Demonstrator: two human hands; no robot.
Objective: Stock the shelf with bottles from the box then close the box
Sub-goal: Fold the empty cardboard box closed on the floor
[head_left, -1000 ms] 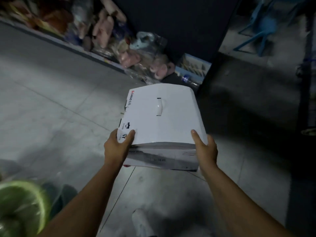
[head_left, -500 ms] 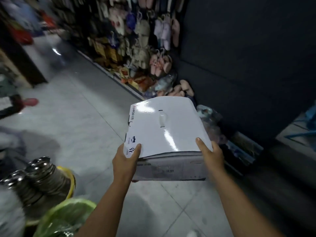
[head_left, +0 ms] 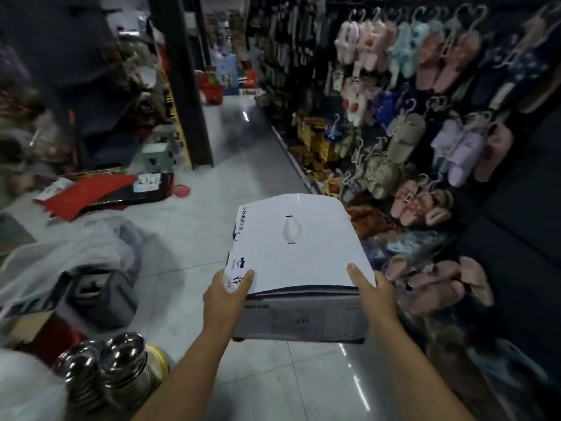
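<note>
White box (head_left: 299, 256) carried at waist height over the tiled floor (head_left: 194, 253), lid flaps down, top bowed upward. Left hand (head_left: 226, 297) clamped on the near left corner, thumb on top. Right hand (head_left: 372, 294) clamped on the near right corner, thumb on top. Both hands closed around the box edges. Slippers (head_left: 425, 123) hang on racks to the right. Stacked steel bowls (head_left: 106, 372) lower left. No bottles visible

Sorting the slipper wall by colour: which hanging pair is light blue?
The light blue slippers in the top row, hung between a pale pink pair and darker pink ones.
</note>
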